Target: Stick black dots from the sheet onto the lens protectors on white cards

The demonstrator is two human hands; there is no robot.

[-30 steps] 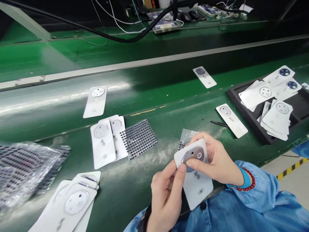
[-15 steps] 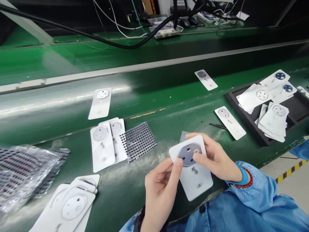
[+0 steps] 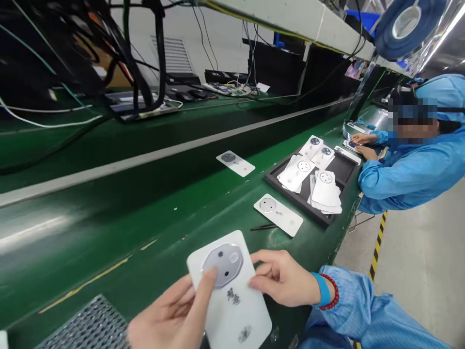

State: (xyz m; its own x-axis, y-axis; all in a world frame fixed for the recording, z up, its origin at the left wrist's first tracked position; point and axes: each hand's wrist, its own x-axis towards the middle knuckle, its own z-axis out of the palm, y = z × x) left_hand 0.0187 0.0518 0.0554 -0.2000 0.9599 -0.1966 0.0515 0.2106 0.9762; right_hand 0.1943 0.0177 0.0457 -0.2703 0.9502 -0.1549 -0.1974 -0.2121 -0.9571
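Note:
Both hands hold one white card [image 3: 234, 303] with a grey octagonal lens piece [image 3: 223, 264] at its top. My left hand [image 3: 170, 317] grips the card's left side, the thumb pressed on the lower edge of the lens piece. My right hand [image 3: 283, 278] pinches the card's right edge with curled fingers. The card is held just above the green bench [image 3: 163, 228], near its front edge.
A similar card [image 3: 278, 214] and thin black tweezers [image 3: 263, 227] lie ahead. A black tray [image 3: 337, 165] holds several cards. One more card [image 3: 235, 163] rides on the belt. A perforated sheet [image 3: 87, 327] lies at lower left. A co-worker in blue [image 3: 410, 165] sits to the right.
The view swung up and to the right, bringing the co-worker and the line into sight. The card stays in both hands; my right fingers shifted from the lens piece to the card's right edge.

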